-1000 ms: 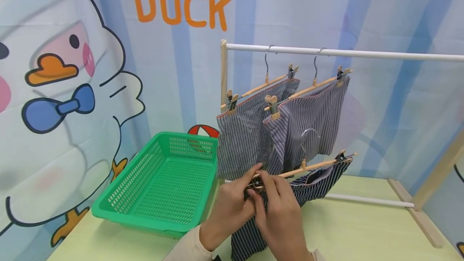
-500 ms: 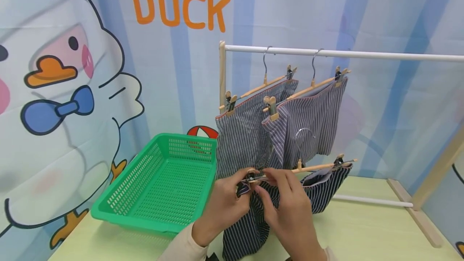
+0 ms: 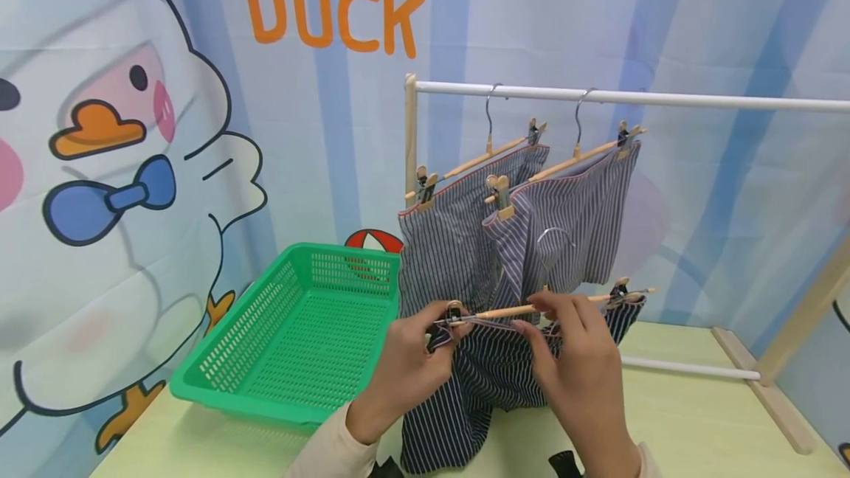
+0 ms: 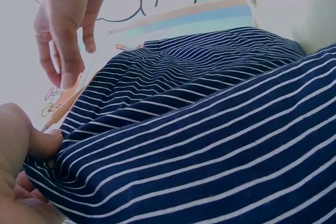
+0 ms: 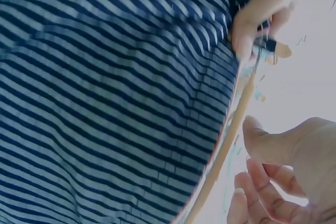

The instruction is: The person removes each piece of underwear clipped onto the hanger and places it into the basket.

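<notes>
Dark navy shorts (image 3: 445, 411) with white stripes hang from a wooden clip hanger (image 3: 508, 312) held low in front of the rack. My left hand (image 3: 408, 360) pinches the waistband corner at the hanger's near clip (image 3: 454, 310). In the right wrist view, that clip (image 5: 275, 48) sticks out just beyond the left fingertips. My right hand (image 3: 578, 352) is beside the hanger bar, and in the right wrist view its thumb (image 5: 257, 140) and fingers are spread with nothing between them. The far clip (image 3: 620, 289) grips the other end of the waistband.
Two lighter striped garments (image 3: 451, 257) hang by clip hangers from the rack's white rail (image 3: 697, 99). A green plastic basket (image 3: 285, 415) stands to the left on the pale table (image 3: 664, 419). The rack's wooden foot (image 3: 764, 389) is at the right.
My right hand has left the near clip and moved right along the hanger bar. My left hand has shifted slightly left, keeping its pinch at the clip. The shorts now hang more spread out.
</notes>
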Demonstrator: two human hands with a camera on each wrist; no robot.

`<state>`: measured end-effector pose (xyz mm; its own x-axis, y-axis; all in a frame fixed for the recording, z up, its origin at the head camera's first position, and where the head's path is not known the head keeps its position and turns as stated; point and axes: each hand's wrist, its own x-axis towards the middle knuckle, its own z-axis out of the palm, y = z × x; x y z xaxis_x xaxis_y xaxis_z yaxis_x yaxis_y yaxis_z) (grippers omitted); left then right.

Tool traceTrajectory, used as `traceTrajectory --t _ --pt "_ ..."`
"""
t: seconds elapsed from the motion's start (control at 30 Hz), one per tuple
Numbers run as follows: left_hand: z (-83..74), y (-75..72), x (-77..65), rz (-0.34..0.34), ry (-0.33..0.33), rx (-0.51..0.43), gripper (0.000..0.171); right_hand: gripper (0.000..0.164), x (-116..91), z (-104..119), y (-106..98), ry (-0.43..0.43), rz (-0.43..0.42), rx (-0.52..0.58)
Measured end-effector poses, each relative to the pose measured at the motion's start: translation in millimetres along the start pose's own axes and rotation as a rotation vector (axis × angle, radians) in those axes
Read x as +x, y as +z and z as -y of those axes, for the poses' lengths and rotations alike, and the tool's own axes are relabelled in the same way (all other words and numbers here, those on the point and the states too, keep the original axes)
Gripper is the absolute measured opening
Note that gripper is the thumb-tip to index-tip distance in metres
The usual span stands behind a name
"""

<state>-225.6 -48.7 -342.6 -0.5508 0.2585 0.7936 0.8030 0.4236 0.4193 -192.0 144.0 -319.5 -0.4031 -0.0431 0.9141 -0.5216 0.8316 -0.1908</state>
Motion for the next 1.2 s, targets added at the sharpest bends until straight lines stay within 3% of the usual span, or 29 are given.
traceTrajectory --t 0.4,0.57,0.67,0.8,1.03,1.2 --pt "1.4 -5.0 2.0 0.038 -0.045 -0.076 0.016 0.036 11.7 -34.1 -23.7 0.085 -0.044 -0.041" --pt "4.5 -7.5 2.6 0.023 -0.035 -0.088 0.015 0.028 14.5 -54.1 -26.1 0.037 -0.062 -0.049" --pt "6.3 -9.1 2.6 0.021 -0.031 -0.1 0.016 0.037 15.8 -65.7 -26.1 0.001 -0.065 -0.047" --pt "6.8 -12.2 2.8 0.025 -0.042 -0.13 0.017 0.039 16.2 -75.1 -29.3 0.025 -0.007 -0.014" --pt "8.6 -16.7 5.0 0.013 -0.025 -0.134 0.016 0.041 13.5 -79.4 -39.6 0.24 0.142 0.049" --pt "9.9 -18.1 5.4 0.013 -0.023 -0.132 0.016 0.04 12.1 -83.9 -42.2 0.249 0.188 0.083"
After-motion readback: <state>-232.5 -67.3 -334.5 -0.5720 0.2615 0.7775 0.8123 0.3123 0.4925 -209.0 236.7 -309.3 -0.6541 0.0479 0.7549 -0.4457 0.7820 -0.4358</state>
